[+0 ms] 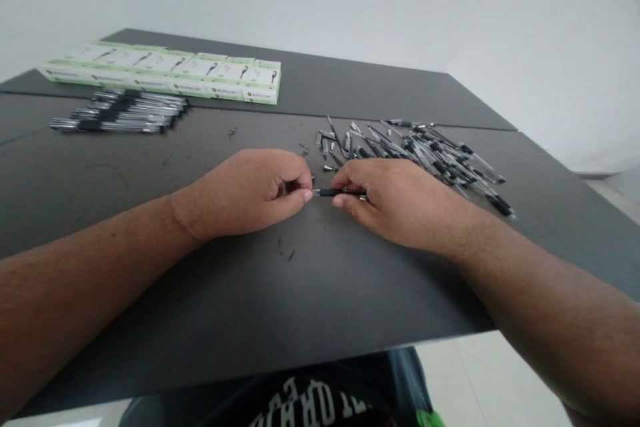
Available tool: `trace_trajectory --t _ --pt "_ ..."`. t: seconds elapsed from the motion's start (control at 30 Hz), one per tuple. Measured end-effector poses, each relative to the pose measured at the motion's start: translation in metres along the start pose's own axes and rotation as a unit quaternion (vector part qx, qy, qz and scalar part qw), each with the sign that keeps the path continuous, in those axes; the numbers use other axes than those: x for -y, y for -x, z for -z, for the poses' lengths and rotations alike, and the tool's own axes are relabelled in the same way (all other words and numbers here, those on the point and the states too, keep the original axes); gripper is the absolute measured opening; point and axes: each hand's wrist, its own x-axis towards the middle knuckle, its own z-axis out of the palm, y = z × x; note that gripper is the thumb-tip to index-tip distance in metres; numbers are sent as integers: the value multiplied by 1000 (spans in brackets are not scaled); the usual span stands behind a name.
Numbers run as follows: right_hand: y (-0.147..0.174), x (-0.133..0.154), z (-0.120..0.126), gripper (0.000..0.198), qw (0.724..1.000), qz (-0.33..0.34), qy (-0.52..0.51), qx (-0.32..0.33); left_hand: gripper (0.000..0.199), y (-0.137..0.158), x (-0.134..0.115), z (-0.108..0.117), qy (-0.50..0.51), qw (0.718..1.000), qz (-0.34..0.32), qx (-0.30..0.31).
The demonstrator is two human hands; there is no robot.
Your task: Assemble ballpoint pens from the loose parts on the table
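A pen (327,193) with a black grip lies level between my hands, just above the dark table. My left hand (263,188) pinches its left, tip end between thumb and forefinger; what the fingertips cover there is hidden. Wrapped over the right part of the pen is my right hand (393,197), thumb and fingers closed on the barrel. Just beyond the right hand spreads a loose heap of pens and pen parts (440,153), clear barrels and black grips among them. A small metal-coloured tip piece (330,168) lies by the right fingertips.
A neat stack of pens (125,112) lies at the left. Behind it stands a row of several green and white boxes (200,77) with pens pictured on them. The dark grey table (280,307) bears a few scuff marks, and its front edge runs close to my body.
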Motion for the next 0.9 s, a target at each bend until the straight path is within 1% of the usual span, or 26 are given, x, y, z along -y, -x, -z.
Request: trace_trajectory --t 0.07,0.13,0.2,0.37,0.43,0.5,0.57,0.7,0.77,0.8,0.9 --pt "0 -1 0 19 1000 -4 5 -3 26 0 0 0 -1 1000 -7 2" --pt "1 -1 0 17 1000 -3 22 13 26 0 0 0 -3 1000 -11 8" --pt "1 -1 1 24 999 2 29 29 26 0 0 0 -6 1000 -9 12" --pt "0 0 1 22 1000 -4 1 2 26 0 0 0 4 1000 -7 9" --pt "0 0 2 20 1000 -11 11 13 26 -1 0 0 6 1000 -9 11" --pt "0 1 2 25 999 -12 24 34 25 -1 0 0 4 1000 -10 15" --pt "0 2 2 31 999 -5 24 41 25 -1 0 0 1 1000 -9 16" --pt "0 3 2 22 1000 -6 13 16 26 -1 1 0 0 1000 -7 11" --pt "-1 3 2 20 999 -14 27 25 26 -1 1 -1 -1 1000 -9 13" --pt "-1 3 2 21 999 -16 35 36 27 -1 1 -1 -1 1000 -11 15" --pt "-1 3 2 32 998 -12 34 55 28 -1 2 -2 -4 1000 -10 16"
